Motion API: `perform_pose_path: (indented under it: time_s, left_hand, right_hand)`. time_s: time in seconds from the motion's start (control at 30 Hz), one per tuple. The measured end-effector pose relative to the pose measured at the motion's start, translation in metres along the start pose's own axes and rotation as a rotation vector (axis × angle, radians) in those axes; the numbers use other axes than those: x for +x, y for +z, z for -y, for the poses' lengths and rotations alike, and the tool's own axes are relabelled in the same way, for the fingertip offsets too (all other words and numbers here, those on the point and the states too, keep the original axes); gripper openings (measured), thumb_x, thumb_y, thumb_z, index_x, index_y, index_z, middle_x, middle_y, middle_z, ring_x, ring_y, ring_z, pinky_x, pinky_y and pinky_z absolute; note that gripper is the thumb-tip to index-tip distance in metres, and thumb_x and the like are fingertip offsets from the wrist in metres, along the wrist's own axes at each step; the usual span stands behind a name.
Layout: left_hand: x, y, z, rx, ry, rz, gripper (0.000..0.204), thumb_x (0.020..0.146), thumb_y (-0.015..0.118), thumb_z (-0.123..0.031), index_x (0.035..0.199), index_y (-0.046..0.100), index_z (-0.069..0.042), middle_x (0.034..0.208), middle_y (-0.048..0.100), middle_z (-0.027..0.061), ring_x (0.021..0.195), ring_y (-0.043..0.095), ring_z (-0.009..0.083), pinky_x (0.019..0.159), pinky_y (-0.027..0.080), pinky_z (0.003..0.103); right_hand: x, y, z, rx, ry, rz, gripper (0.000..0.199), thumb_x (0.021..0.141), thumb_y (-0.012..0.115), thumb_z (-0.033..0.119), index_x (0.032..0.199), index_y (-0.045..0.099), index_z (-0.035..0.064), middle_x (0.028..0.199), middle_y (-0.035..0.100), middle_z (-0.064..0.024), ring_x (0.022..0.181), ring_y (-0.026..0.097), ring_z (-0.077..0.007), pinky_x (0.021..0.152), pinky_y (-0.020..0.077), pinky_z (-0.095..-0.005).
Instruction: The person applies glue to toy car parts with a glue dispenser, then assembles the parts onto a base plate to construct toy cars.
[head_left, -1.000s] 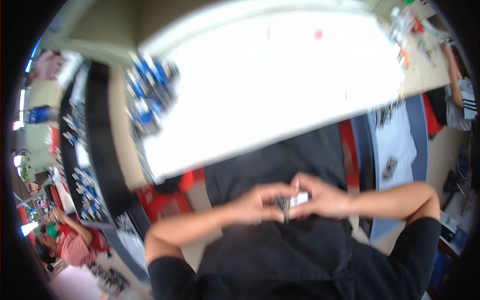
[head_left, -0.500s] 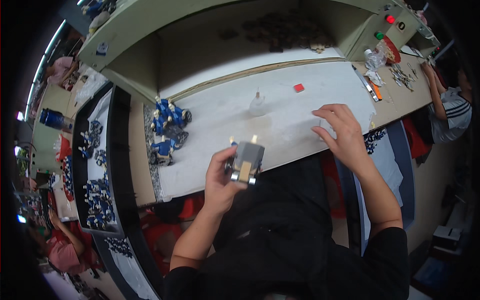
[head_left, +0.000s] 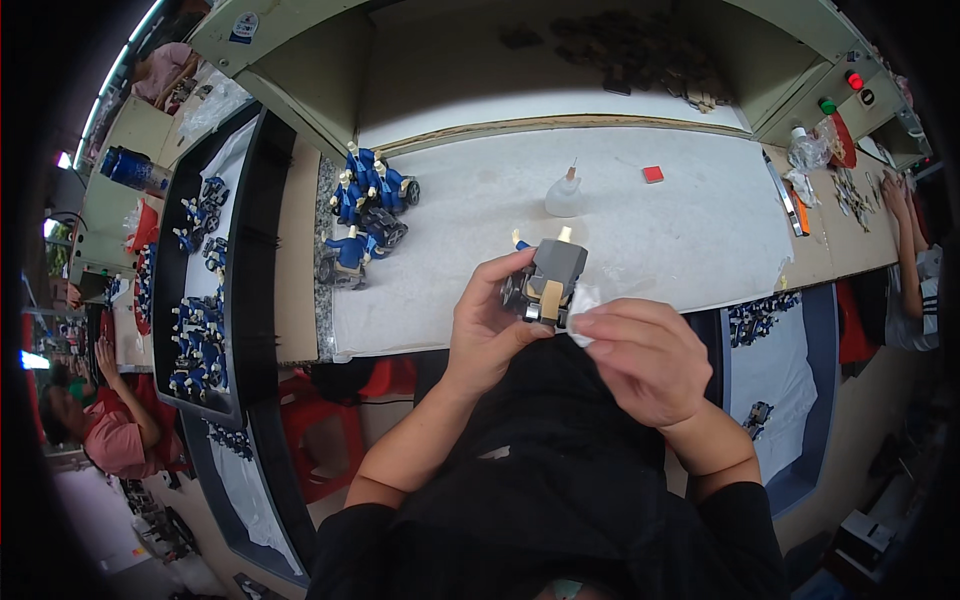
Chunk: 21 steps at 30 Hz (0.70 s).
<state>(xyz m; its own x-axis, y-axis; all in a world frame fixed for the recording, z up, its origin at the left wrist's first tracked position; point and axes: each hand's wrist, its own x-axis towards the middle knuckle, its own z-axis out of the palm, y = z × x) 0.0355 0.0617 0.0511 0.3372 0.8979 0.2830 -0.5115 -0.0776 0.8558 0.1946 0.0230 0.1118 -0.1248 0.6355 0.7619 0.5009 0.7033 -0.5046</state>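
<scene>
My left hand (head_left: 485, 325) is closed around a small toy vehicle (head_left: 560, 262) with a grey block-shaped body, a tan strip, dark wheels and silvery parts. Part of a blue figure shows behind it, and my fingers hide its left side. A crumpled white piece of tissue or cloth (head_left: 586, 298) is pinched in my right hand (head_left: 650, 360), pressed against the toy's right side. Beyond the hands, a translucent bottle with a thin needle tip (head_left: 564, 197) stands on the white-covered bench (head_left: 470, 190). A small red block (head_left: 653, 174) lies to its right.
Several blue-figured toy vehicles (head_left: 368, 200) cluster at the bench's left. A black tray (head_left: 255, 290) of similar toys stands farther left, and a grey bin (head_left: 810, 400) sits low on the right. Dark parts fill a shelf recess (head_left: 400, 95). Co-workers sit at both sides.
My right hand has come in from the right and now holds the white tissue or cloth against the toy. The left hand still grips the toy. The whole view has shifted.
</scene>
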Motion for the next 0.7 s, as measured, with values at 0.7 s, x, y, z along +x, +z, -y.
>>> perform_pose_path:
  time_s: [0.7]
  left_hand:
    - [-0.004,-0.021,0.005,-0.057,-0.226,0.078,0.07,0.067,0.076,-0.017,0.124,0.037,-0.005,0.114,0.05,0.0138,0.103,0.055,0.0293,0.083,0.048,0.042]
  right_hand:
    - [0.001,-0.048,-0.051,-0.437,0.25,0.258,0.034,0.071,0.067,0.007,0.103,0.056,0.001,0.093,0.056,-0.0104,0.088,0.056,-0.0201,0.078,0.0442,-0.0298]
